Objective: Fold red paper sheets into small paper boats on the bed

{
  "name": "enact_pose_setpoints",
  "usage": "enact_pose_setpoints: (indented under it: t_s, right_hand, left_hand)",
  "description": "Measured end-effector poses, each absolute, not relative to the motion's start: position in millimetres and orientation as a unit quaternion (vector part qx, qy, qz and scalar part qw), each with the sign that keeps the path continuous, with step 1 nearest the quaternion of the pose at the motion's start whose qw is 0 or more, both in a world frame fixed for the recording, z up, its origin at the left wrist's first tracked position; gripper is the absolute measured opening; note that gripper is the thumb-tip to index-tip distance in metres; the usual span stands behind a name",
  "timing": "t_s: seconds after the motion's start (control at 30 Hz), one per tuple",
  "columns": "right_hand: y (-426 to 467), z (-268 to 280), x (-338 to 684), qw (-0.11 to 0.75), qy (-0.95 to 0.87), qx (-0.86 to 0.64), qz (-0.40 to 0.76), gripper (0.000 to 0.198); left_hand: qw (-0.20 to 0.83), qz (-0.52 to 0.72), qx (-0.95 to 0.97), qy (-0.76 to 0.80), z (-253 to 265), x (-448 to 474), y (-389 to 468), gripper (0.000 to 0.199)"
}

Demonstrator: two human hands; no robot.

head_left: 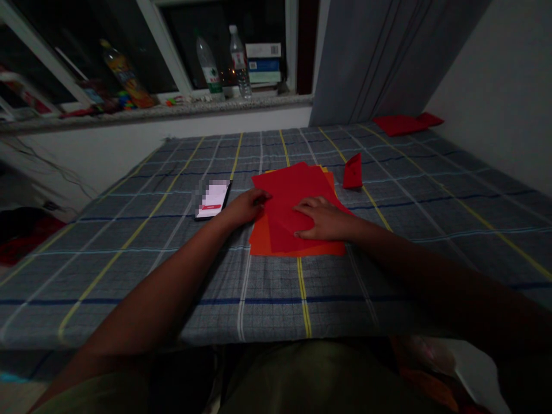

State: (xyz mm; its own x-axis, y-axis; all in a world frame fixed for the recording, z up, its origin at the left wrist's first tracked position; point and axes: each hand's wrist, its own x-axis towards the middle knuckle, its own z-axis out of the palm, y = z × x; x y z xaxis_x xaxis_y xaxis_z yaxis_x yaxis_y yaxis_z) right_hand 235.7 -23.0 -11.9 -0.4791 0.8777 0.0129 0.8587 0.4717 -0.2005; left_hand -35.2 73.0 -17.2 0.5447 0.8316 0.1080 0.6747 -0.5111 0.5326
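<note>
A red sheet of paper [287, 198] lies askew on top of several orange and red sheets [261, 241]. At the pile's left edge is my left hand [246, 207], its fingers loosely curled over the red sheet and the thumb apart from them. I see no paper pinched between them. My right hand [325, 219] rests on the right part of the red sheet, with thumb and fingers spread. A small folded red paper piece [352, 172] stands on the cloth to the right of the pile. Left of my left hand lies a phone [213, 198] with its screen lit.
A grey checked cloth [276, 293] covers the surface. More red paper [401, 125] lies at the far right by the curtain [366, 57]. On the windowsill [267, 103] stand plastic bottles [239, 60], an orange drink bottle [127, 75] and stacked boxes or books [264, 66].
</note>
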Motion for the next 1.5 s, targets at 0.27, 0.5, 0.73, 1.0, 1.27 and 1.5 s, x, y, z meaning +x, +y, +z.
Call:
enact_pose_setpoints:
  t_s: [0.27, 0.5, 0.73, 1.0, 1.27, 1.5]
  right_hand:
    - [-21, -10, 229, 0.053, -0.838, -0.531, 0.113, 0.09]
    - [-19, -9, 233, 0.07, -0.835, -0.53, 0.132, 0.084]
    - [-17, -15, 243, 0.155, -0.81, -0.527, 0.208, 0.059]
    - [-19, -13, 252, 0.264, -0.782, -0.538, 0.173, 0.056]
    - [-8, -20, 264, 0.186, -0.787, -0.581, 0.09, 0.056]
    - [-5, -19, 268, 0.167, -0.796, -0.576, 0.08, 0.054]
  left_hand:
    - [0.198, 0.179, 0.855, 0.444, -20, -37, 75, 0.04]
    - [0.138, 0.185, 0.858, 0.458, -5, -29, 59, 0.041]
    - [0.058, 0.126, 0.942, 0.305, 19, 10, -2, 0.033]
    - [0.011, 0.044, 0.952, 0.301, 11, 20, -14, 0.044]
    - [0.031, 0.033, 0.948, 0.314, 18, 11, -15, 0.044]
    - [0.05, 0.037, 0.951, 0.302, 7, -3, 1, 0.05]
